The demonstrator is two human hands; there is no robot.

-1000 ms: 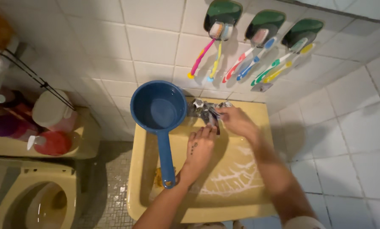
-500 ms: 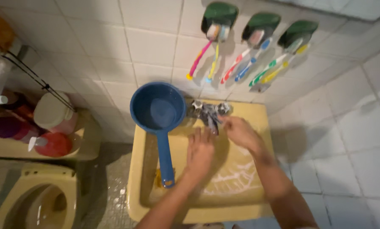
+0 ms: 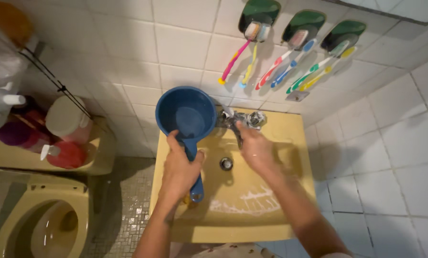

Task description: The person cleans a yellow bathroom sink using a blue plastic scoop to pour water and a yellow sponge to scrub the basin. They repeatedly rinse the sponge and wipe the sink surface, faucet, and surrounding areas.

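A yellow ceramic washbasin (image 3: 290, 143) fills the frame's centre. On its left rim rests a blue plastic dipper (image 3: 186, 114), its handle wrapped by the left hand (image 3: 179, 169). Right hand (image 3: 252, 148), fingers loosely spread and empty, sits under the chrome tap (image 3: 238, 119); rinsing seems underway.

dipper (image 3: 186, 114) on sink (image 3: 290, 143), tap (image 3: 240, 119) right

Blue plastic dipper (image 3: 187, 118) — round bowl upright on the yellow sink's far-left rim, long handle pointing near, metal faucet (image 3: 238, 120) just right of it — far-centre.
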